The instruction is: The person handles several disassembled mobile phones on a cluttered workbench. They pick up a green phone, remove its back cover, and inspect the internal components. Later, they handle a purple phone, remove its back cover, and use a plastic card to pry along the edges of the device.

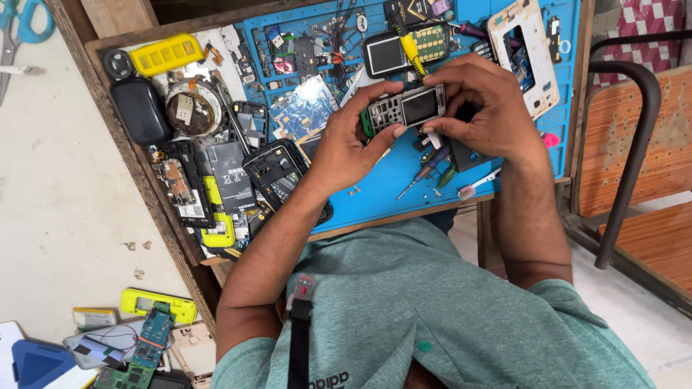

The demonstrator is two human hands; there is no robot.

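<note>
Hands grip a small grey keypad phone with a dark screen (405, 109) above the blue rubber repair mat (404, 180): left hand (351, 140) pinching its keypad end, right hand (481, 108) curled round the screen end. Left of the mat lie opened black phone shells (277, 169); beyond it, a white phone frame (526, 54). Right of the mat stands a wooden chair (634, 144).

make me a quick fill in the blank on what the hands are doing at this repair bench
1. Both hands, left hand and right hand, hold a small keypad ____.
2. The bench is covered by a ____ rubber work mat.
3. The rounded black case lies toward the mat's ____ side.

Missing words: phone; blue; left
</note>
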